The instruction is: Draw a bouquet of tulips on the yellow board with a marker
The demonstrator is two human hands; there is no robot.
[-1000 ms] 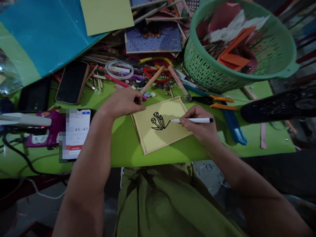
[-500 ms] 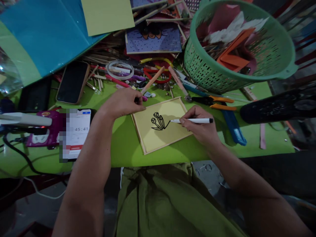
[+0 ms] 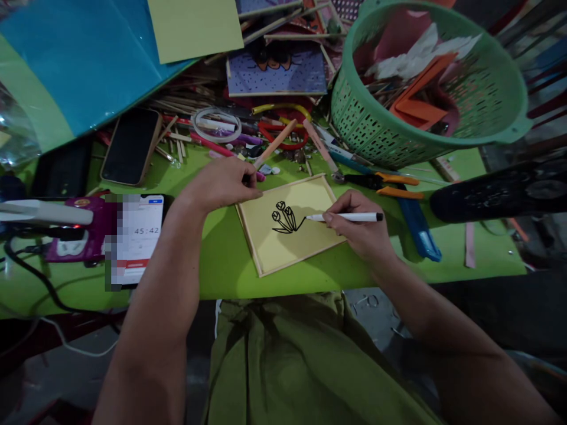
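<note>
A yellow card (image 3: pixel 283 251) edged with thin wooden sticks lies slightly turned on the green tabletop. Black line-drawn flowers (image 3: pixel 283 217) with leaves fill its middle. My right hand (image 3: pixel 361 227) pinches a white marker pen (image 3: pixel 361 217) with a black end, its tip at the end of a black line right of the stems. Over the card's upper left corner, my left hand (image 3: pixel 221 186) is closed with bent fingers, its thumb along the edge; that corner is hidden under it. An orange stick-like piece (image 3: pixel 277 141) lies just beyond the left fingers.
A green basket (image 3: pixel 376 130) of scraps stands at the back right. Orange-handled pliers (image 3: pixel 398 186), a blue cutter (image 3: pixel 420 227) and a dark bottle (image 3: pixel 496 189) lie on the right. Left are a lit phone (image 3: pixel 142 242), a dark phone (image 3: pixel 132 144) and a power strip (image 3: pixel 82 236).
The phone timer has gone from 45:41 to 45:42. Both hands, the marker pen and the drawn lines look the same; the view has shifted very slightly.
</note>
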